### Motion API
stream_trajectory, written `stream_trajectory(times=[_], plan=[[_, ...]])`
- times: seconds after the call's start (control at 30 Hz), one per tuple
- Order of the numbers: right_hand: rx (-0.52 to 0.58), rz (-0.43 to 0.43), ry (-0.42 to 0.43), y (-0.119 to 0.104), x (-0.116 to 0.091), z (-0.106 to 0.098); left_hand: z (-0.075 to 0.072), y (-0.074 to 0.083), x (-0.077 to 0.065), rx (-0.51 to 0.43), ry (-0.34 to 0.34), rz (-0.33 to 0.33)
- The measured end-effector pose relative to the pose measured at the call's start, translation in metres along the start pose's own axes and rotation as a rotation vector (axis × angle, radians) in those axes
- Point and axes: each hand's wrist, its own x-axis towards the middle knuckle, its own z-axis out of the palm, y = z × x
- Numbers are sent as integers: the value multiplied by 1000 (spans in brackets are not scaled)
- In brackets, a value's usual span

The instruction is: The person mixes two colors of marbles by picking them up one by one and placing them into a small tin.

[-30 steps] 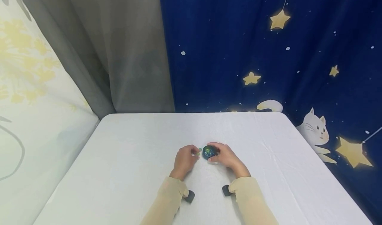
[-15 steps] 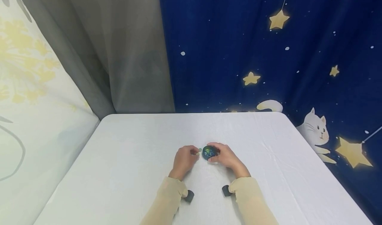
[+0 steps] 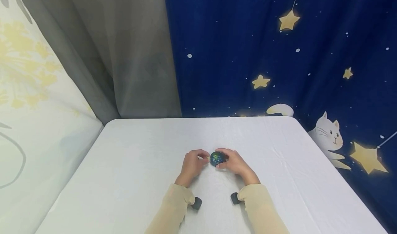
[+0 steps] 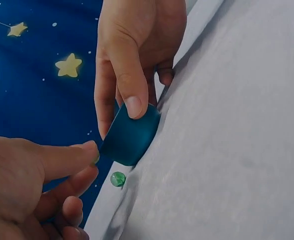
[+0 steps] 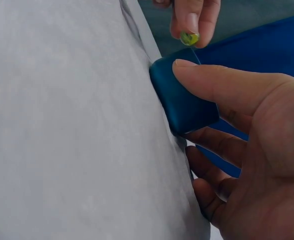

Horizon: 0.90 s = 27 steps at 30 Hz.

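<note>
My right hand (image 3: 234,162) grips a short, round teal container (image 3: 217,159) from its right side, thumb on the near wall. Its top looks dark with green and yellow specks in the head view; the wrist views show a smooth teal wall (image 5: 184,95). Thumb and finger of my left hand (image 3: 193,164) pinch a yellow-green glass marble (image 5: 190,39) right at the container's rim. In the left wrist view, fingertips mostly cover that marble. A second marble, clear green (image 4: 118,179), lies on the white cloth beside the container.
A white cloth (image 3: 139,179) covers the table, its far edge running along a grey curtain (image 3: 142,54) and a blue star-patterned curtain (image 3: 229,54). Pale patterned fabric (image 3: 40,130) hangs at the left. Dark wrist-worn blocks (image 3: 196,203) sit below both cuffs.
My left hand has shifted slightly right, bringing the pinched marble up against the container. The green marble beside those fingertips has become hidden in the head view. My right hand stays put.
</note>
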Motion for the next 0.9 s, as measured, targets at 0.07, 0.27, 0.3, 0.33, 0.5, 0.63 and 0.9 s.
stream_trajectory(times=[0.07, 0.27, 0.3, 0.33, 0.5, 0.63, 0.9], plan=[[-1, 3, 4, 0, 0, 0, 1, 2, 0, -12, -9, -5], [-13, -7, 5, 1, 1, 0, 4, 7, -1, -16, -22, -30], [-13, -10, 4, 1, 1, 0, 5, 7, -1, -19, -21, -32], [-14, -13, 5, 1, 1, -1, 6, 7, -1, -23, -21, -34], [-15, -18, 10, 2, 1, -1, 9, 8, -1, -34, -18, -12], [-17, -25, 12, 2, 1, -1, 11, 8, -2, -25, -10, 12], [-5, -32, 2, 4, 2, -1, 13, 9, -4, 9, -33, 20]])
